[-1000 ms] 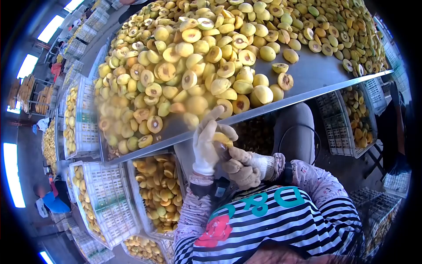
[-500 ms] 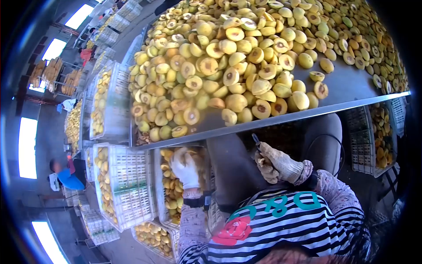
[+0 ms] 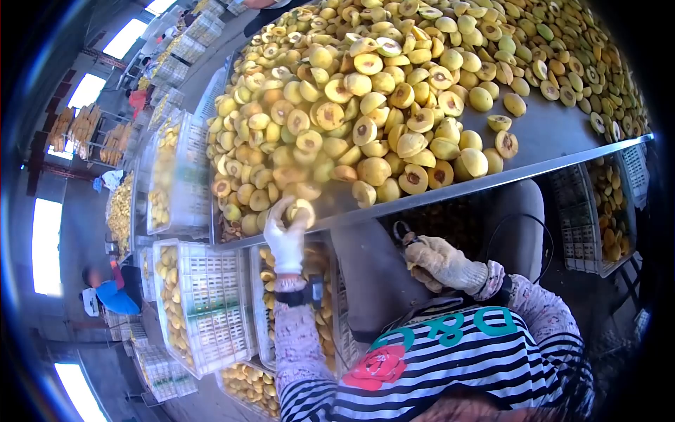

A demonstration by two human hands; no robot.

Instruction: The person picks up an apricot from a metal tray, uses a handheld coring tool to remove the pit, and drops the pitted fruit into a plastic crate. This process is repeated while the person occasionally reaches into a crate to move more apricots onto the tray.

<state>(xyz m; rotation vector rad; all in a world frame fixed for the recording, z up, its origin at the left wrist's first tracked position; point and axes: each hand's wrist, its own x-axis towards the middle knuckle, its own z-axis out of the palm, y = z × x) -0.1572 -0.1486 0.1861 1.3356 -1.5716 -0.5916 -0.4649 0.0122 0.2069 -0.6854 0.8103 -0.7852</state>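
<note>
My left hand (image 3: 285,235), in a white glove, reaches over the near edge of the metal table. Its fingers are closed around a yellow peach half (image 3: 301,213). Low in front of the table, above my lap, my right hand (image 3: 444,261) wears a cream knit glove. It is shut on a small metal tool with a looped end (image 3: 401,228); the handle is hidden in the fist. A large pile of halved yellow peaches (image 3: 365,130), many showing brown centres, covers much of the table.
The raised metal rim (image 3: 436,191) runs along the table's near side. White plastic crates (image 3: 214,302) with yellow fruit stand to the left, and another crate (image 3: 583,225) is at the right. A person in blue (image 3: 116,299) is farther off at left.
My left hand has moved up from the crate below to the table edge, where it now grips a peach half. The right hand has shifted slightly, turning the tool's loop into view.
</note>
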